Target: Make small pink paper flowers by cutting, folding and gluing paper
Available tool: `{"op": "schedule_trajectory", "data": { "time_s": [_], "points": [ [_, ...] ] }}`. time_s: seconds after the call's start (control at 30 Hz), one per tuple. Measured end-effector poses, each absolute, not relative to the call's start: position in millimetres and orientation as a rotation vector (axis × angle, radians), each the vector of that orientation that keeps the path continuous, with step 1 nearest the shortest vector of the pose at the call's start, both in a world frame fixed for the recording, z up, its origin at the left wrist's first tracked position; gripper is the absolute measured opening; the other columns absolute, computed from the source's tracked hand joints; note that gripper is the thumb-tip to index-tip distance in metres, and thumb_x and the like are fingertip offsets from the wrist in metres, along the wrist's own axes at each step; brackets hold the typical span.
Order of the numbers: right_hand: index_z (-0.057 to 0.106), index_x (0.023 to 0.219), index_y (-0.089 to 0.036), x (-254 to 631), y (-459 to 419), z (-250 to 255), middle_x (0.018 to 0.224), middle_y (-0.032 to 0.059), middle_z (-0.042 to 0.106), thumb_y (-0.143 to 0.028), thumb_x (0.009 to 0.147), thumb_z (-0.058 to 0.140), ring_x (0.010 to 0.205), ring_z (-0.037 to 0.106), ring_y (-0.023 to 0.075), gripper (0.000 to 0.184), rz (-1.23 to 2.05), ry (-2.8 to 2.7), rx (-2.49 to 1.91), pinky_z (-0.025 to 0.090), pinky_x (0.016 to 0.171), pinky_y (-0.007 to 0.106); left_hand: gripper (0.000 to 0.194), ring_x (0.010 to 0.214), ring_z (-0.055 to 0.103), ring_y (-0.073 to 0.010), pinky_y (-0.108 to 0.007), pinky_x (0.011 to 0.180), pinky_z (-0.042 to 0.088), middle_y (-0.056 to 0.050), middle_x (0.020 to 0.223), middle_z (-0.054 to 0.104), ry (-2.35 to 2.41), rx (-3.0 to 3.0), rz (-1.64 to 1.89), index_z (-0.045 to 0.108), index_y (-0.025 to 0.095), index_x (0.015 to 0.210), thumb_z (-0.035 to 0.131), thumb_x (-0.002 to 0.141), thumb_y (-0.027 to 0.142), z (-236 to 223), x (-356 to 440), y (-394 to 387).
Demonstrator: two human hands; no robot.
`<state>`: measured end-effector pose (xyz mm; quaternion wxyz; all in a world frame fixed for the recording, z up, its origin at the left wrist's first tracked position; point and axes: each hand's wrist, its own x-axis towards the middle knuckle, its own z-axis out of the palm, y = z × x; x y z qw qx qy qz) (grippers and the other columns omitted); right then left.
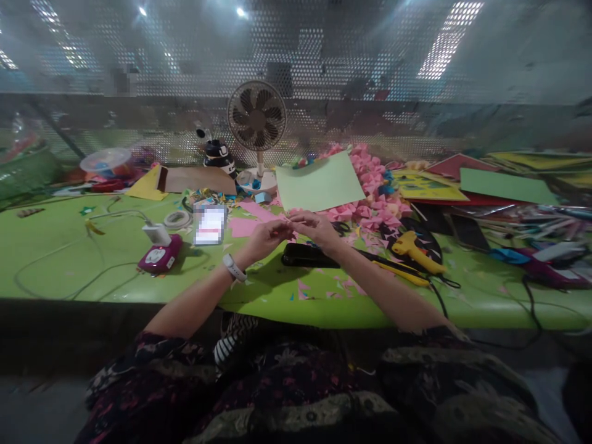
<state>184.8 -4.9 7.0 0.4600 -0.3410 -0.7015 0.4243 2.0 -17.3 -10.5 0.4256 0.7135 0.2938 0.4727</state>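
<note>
My left hand (pixel 269 238), with a white band on its wrist, is closed in a pinch above the green table (pixel 259 296). Fingertip to fingertip with it is my right hand (pixel 319 230), also pinching. Between them is a small piece of pink paper (pixel 292 226), mostly hidden by the fingers. Pink paper strips (pixel 245 227) lie just left of and behind my left hand. Under my right hand rests a long black object (pixel 308 255), its kind unclear. Behind the hands, a pale green sheet (pixel 319 184) leans on a heap of folded pink paper pieces (pixel 370 169).
A yellow glue gun (pixel 419 254) with a cable lies at right, near black scissors (pixel 342 228). To the left are a lit phone (pixel 210 225), a tape roll (pixel 178 220) and a purple power socket (pixel 161 254) with cords. A fan (pixel 257 117) stands behind.
</note>
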Motion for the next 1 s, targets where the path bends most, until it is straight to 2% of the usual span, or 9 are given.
{"op": "schedule_trajectory", "data": {
  "time_s": [0.17,0.27,0.43,0.6,0.73,0.83,1.0],
  "points": [
    [0.070,0.075,-0.020,179.9,-5.4,3.4,0.087,0.0035,0.069,-0.051,0.063,0.082,0.085,0.064,0.0175,0.036,1.062,-1.511,-0.849,0.053,0.082,0.033,0.031,0.077,0.070,-0.0186,-0.033,0.077,0.057,-0.009,0.086,0.074,0.768,1.792,1.161,0.073,0.015,0.088,0.070,0.082,0.045,-11.7,-0.6,-15.7],
    [0.068,0.077,-0.020,182.6,-2.5,3.0,0.078,0.0007,0.069,-0.049,0.063,0.082,0.078,0.063,0.0154,0.036,1.122,-1.403,-0.902,0.053,0.080,0.032,0.032,0.080,0.071,-0.0189,-0.035,0.079,0.057,-0.010,0.088,0.075,0.765,1.694,1.149,0.074,0.015,0.090,0.072,0.081,0.046,-11.6,-2.0,-14.7],
    [0.067,0.082,-0.020,187.4,1.0,4.8,0.082,0.0021,0.071,-0.050,0.065,0.080,0.079,0.065,0.0149,0.037,1.132,-1.320,-0.947,0.052,0.079,0.030,0.037,0.074,0.070,-0.0170,-0.034,0.077,0.058,-0.008,0.082,0.075,0.800,1.470,1.129,0.074,0.014,0.089,0.078,0.074,0.047,-8.0,-4.3,-14.9],
    [0.071,0.087,-0.018,207.0,8.2,14.3,0.088,0.0047,0.073,-0.050,0.069,0.077,0.076,0.064,0.0161,0.038,1.026,-1.819,-1.093,0.050,0.073,0.031,0.036,0.077,0.071,-0.0170,-0.034,0.078,0.059,-0.008,0.086,0.076,0.786,1.310,1.143,0.075,0.015,0.089,0.082,0.070,0.044,-5.3,-8.0,-13.5],
    [0.071,0.069,-0.019,231.2,18.8,15.7,0.076,0.0056,0.073,-0.033,0.067,0.079,0.068,0.063,0.0189,0.017,0.792,-2.344,-1.403,0.046,0.063,0.031,0.035,0.079,0.072,-0.0170,-0.033,0.077,0.059,-0.007,0.085,0.076,0.782,1.074,1.200,0.076,0.015,0.089,0.085,0.067,0.041,-8.2,-11.4,-6.4],
    [0.071,0.067,-0.020,238.9,24.3,10.3,0.075,0.0040,0.074,-0.023,0.065,0.077,0.069,0.065,0.0198,0.007,0.781,-2.479,-1.468,0.046,0.060,0.029,0.035,0.080,0.072,-0.0166,-0.031,0.077,0.058,-0.007,0.085,0.076,0.760,0.956,1.214,0.076,0.015,0.089,0.086,0.065,0.038,-10.5,-11.1,-3.8],
    [0.066,0.064,-0.020,239.1,23.8,7.2,0.068,0.0034,0.070,-0.023,0.066,0.075,0.061,0.062,0.0177,0.010,0.666,-2.460,-1.455,0.042,0.054,0.027,0.029,0.081,0.071,-0.0163,-0.033,0.080,0.057,-0.006,0.086,0.076,0.729,0.935,1.253,0.076,0.016,0.090,0.083,0.070,0.035,-12.8,-7.4,-5.2]
  ]
}}
